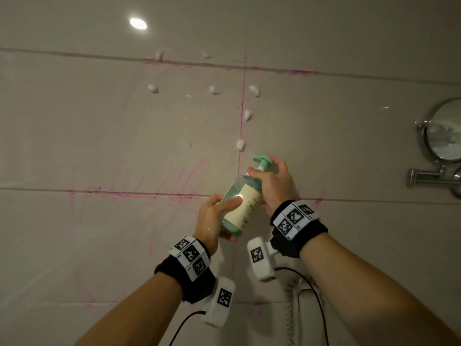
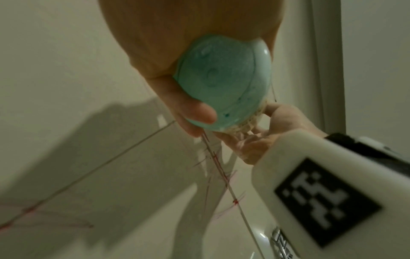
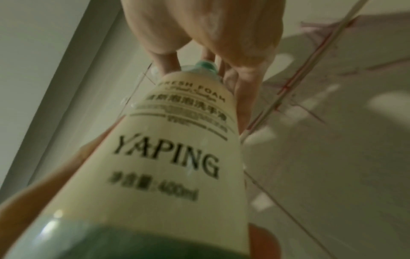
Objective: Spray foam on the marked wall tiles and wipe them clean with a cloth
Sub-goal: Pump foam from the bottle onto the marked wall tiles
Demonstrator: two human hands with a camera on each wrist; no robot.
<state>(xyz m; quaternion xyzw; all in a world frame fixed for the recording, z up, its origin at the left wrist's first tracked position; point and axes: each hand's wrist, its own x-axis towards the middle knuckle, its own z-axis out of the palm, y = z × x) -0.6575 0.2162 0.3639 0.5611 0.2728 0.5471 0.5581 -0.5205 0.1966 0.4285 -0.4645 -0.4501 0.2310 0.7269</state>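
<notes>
Mid-frame, the foam bottle [image 1: 240, 201] tilts toward the wall tiles [image 1: 124, 136]. The left hand [image 1: 212, 221] wraps its base, fingers curled around; the right hand [image 1: 272, 183] grips the neck under the green pump head [image 1: 262, 161]. Its label reads "FRESH FOAM", "YAPING", "400ml". White foam blobs [image 1: 254, 90] dot the pink marker lines [image 1: 240, 121] above. A round mirror [image 1: 445, 131] hangs at right.

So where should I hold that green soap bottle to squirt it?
Probably like here: left hand cups the foam bottle's wide bottom from below, right hand comes from the right around the thin neck, under the pump head, whose nozzle faces the wall.
</notes>
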